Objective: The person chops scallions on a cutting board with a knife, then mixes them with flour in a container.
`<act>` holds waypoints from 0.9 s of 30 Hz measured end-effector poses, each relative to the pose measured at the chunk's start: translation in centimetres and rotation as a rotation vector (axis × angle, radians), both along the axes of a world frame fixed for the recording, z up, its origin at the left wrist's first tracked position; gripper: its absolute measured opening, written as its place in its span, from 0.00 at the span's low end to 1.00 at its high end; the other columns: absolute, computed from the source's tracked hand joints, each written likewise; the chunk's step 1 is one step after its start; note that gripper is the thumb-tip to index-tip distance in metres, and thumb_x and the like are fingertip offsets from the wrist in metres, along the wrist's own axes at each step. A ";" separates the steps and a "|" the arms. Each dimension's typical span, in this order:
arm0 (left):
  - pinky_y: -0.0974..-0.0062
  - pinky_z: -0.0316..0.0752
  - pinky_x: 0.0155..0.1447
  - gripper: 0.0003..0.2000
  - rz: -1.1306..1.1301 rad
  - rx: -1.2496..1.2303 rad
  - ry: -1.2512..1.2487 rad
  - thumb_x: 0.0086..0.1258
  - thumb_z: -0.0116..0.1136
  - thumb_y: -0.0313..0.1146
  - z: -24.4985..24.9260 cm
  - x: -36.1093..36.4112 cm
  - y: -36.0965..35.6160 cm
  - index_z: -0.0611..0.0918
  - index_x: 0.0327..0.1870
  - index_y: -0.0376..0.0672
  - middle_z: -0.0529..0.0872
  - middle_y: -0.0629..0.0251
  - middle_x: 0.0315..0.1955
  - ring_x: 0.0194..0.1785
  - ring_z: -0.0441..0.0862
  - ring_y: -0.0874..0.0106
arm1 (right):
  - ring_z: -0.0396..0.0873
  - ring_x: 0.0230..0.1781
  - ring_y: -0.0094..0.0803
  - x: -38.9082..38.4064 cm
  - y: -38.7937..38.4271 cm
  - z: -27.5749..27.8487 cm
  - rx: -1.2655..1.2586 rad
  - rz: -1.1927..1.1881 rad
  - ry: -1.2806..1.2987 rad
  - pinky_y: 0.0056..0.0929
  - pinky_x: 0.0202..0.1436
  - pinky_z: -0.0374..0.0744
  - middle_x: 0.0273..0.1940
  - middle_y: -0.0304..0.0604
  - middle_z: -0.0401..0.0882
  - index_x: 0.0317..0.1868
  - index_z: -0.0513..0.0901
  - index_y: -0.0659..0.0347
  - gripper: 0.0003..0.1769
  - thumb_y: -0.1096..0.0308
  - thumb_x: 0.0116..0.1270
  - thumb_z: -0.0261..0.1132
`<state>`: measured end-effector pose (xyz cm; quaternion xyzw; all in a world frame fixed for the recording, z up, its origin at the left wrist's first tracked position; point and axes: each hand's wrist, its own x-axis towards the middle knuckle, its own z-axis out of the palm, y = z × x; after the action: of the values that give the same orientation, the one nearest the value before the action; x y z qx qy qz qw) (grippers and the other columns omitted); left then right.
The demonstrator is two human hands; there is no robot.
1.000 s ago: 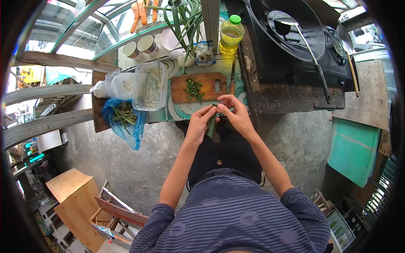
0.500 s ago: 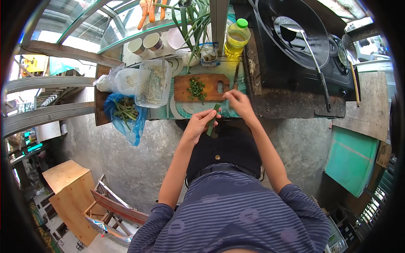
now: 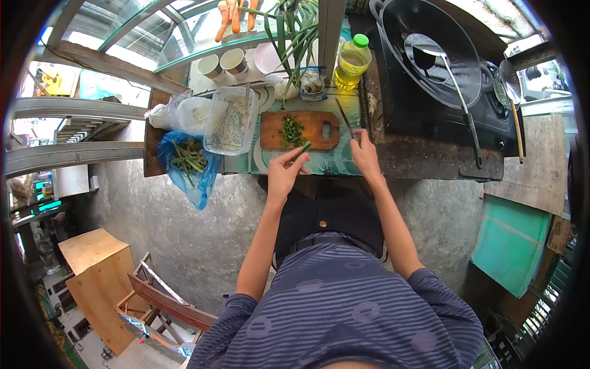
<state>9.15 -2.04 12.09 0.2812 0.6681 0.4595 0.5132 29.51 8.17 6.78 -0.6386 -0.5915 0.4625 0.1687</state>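
My left hand is closed around a piece of green onion leaf, its tip showing past my fingers at the front edge of the wooden cutting board. Chopped green onion lies in a small heap on the board. Right of the board, my right hand grips the handle of a knife. The blade points away from me and slants up to the left, apart from the board. Most of the leaf is hidden by my left hand.
Left of the board stand a plastic tub and a blue bag with green scraps. Behind are cups, green onions and an oil bottle. A black wok on a stove is at the right.
My right hand has taken hold of the knife that lay right of the board and turned it. My left hand has moved the leaf up and left to the board's edge.
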 end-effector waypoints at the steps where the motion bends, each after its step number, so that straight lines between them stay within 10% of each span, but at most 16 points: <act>1: 0.82 0.72 0.34 0.16 0.000 0.021 0.096 0.67 0.65 0.34 -0.3 -0.2 -0.1 0.85 0.52 0.36 0.87 0.67 0.33 0.28 0.81 0.81 | 0.80 0.35 0.51 0.7 -1.1 2.1 0.016 0.065 0.018 0.45 0.42 0.74 0.32 0.54 0.81 0.56 0.70 0.63 0.20 0.65 0.65 0.56; 8: 0.74 0.72 0.34 0.15 -0.018 0.023 0.520 0.68 0.63 0.35 0.2 -0.8 0.0 0.84 0.53 0.39 0.85 0.58 0.30 0.25 0.79 0.75 | 0.83 0.37 0.49 3.3 -5.9 11.2 0.122 0.413 0.022 0.40 0.40 0.76 0.33 0.49 0.84 0.55 0.73 0.56 0.16 0.65 0.67 0.61; 27: 0.72 0.71 0.34 0.14 -0.099 0.166 0.699 0.67 0.63 0.33 -0.1 -0.4 -0.3 0.85 0.50 0.38 0.84 0.56 0.29 0.26 0.80 0.69 | 0.80 0.42 0.55 2.5 -9.0 10.1 0.062 0.432 0.074 0.46 0.44 0.74 0.39 0.53 0.82 0.53 0.70 0.60 0.17 0.62 0.70 0.60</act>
<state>8.79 -2.32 11.95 0.4939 0.7492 0.3630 0.2510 32.05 -0.81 16.84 -0.4741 -0.7221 0.4924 0.1067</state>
